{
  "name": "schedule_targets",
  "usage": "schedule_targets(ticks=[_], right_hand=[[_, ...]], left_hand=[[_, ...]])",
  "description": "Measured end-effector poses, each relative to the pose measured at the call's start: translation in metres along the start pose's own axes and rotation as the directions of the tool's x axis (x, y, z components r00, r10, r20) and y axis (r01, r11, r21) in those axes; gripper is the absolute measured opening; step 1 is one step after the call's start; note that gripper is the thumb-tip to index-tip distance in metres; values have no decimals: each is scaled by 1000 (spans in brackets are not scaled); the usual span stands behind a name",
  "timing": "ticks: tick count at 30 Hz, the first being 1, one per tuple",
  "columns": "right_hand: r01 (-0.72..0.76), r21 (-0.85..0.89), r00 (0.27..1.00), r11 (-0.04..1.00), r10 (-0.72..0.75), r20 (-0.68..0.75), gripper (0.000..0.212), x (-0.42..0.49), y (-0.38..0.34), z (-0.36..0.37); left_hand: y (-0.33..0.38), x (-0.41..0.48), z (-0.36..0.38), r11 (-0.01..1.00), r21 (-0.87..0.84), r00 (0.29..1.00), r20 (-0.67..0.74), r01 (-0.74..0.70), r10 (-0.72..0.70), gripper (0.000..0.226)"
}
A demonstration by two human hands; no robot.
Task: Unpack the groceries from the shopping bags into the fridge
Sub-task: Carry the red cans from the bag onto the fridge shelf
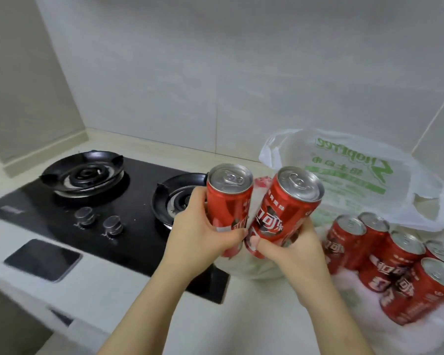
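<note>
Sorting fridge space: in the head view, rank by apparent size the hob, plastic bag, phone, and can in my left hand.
1. hob
2. plastic bag
3. can in left hand and phone: alike; the can is nearer, so unranked.

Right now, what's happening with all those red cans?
A person is unpacking groceries. The left grip holds one red can and the right grip holds a second can, both raised beside the stove. The other cans wait beside the white shopping bag. No fridge is in view.
</note>
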State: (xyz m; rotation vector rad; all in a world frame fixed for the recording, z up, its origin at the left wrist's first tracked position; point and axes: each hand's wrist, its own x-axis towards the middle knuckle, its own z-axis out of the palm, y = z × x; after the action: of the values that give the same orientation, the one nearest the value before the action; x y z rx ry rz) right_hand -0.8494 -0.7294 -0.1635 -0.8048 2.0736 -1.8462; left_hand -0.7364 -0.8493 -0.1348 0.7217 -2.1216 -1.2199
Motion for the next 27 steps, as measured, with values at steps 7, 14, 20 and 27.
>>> schedule_targets(ticks=[7,14,20,27], right_hand=[[23,55,930,998,-41,364,52,1,-9,78],[45,114,667,992,-115,736,49,-25,-25,147],[-13,150,313,989,-138,940,58,-87,-33,175],[18,273,-114,962,-269,956,58,-180,-43,183]], left_hand=[[-24,-36,-65,987,21,942,-303,160,-146,57],[-32,-108,-103,928,-4,704,-650,373,-286,54],[-24,-198,-104,853,-104,395,-853,512,-342,63],[4,-301,-80,755,-266,-25,-949,600,-315,67]])
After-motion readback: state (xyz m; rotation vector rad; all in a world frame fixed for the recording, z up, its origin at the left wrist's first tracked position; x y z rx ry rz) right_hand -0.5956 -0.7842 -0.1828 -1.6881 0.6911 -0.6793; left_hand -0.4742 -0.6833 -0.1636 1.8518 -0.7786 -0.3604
